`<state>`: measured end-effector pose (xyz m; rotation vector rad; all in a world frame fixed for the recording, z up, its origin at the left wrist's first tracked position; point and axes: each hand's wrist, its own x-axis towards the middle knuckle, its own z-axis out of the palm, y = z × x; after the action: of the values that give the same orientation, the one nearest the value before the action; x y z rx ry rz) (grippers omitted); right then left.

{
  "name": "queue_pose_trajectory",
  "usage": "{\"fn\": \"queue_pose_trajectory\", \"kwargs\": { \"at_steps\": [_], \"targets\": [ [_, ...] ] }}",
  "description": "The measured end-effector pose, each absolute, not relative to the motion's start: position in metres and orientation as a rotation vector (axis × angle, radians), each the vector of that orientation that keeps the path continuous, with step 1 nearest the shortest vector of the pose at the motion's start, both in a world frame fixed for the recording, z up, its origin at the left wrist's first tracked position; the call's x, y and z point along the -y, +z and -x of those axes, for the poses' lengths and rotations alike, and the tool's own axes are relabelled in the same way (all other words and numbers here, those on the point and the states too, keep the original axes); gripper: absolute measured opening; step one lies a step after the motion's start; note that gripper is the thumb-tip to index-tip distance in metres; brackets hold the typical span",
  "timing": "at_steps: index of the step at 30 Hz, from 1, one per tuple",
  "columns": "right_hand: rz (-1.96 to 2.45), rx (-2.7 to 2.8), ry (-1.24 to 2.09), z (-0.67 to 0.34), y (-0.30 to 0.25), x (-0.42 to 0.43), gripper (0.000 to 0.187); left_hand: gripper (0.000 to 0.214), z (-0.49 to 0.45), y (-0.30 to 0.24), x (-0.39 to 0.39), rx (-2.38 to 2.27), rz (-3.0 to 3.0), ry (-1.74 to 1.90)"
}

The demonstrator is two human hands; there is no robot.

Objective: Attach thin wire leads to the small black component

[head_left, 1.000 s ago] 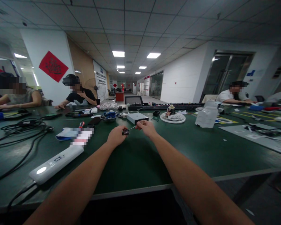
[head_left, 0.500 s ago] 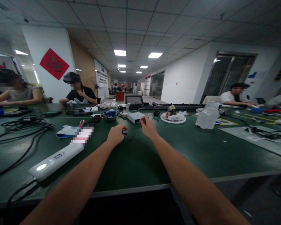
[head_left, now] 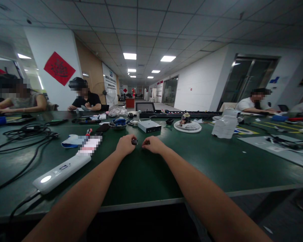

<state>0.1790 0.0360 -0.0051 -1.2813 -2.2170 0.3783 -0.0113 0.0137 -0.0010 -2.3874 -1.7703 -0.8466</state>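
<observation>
Just past my left fingers [head_left: 131, 141], pinched at their tips, sits a small black part [head_left: 134, 142] with a shiny metal end, too small to show more. My left hand [head_left: 125, 145] closes around it. Just beside it, my right hand [head_left: 153, 145] has its right fingers [head_left: 146, 143] curled inward; I can't tell whether they hold anything. Below my fingers spreads the green desk [head_left: 146, 174], and ahead of them stands a white box [head_left: 149, 126].
</observation>
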Motion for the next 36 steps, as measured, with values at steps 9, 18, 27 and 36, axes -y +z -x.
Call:
{"fn": "queue_pose_trajectory", "kwargs": {
  "at_steps": [9, 18, 27, 36],
  "targets": [
    [1.205, 2.080, 0.241, -0.180, 0.007, -0.026, 0.012, 0.025, 0.005, 0.003, -0.007, 1.547, 2.550, -0.902],
    [1.271, 2.040, 0.247, -0.181, 0.007, -0.024, 0.012, 0.023, 0.002, 0.006, -0.004, 1.371, 2.625, -0.842],
    [1.337, 2.097, 0.313, -0.186, 0.010, -0.024, 0.024, 0.030, 0.002, 0.005, -0.003, 1.340, 2.619, -0.896],
    [1.269, 1.961, 0.175, -0.182, 0.007, -0.027, 0.029, 0.027, -0.003, 0.005, -0.002, 1.419, 2.585, -0.930]
  ]
}}
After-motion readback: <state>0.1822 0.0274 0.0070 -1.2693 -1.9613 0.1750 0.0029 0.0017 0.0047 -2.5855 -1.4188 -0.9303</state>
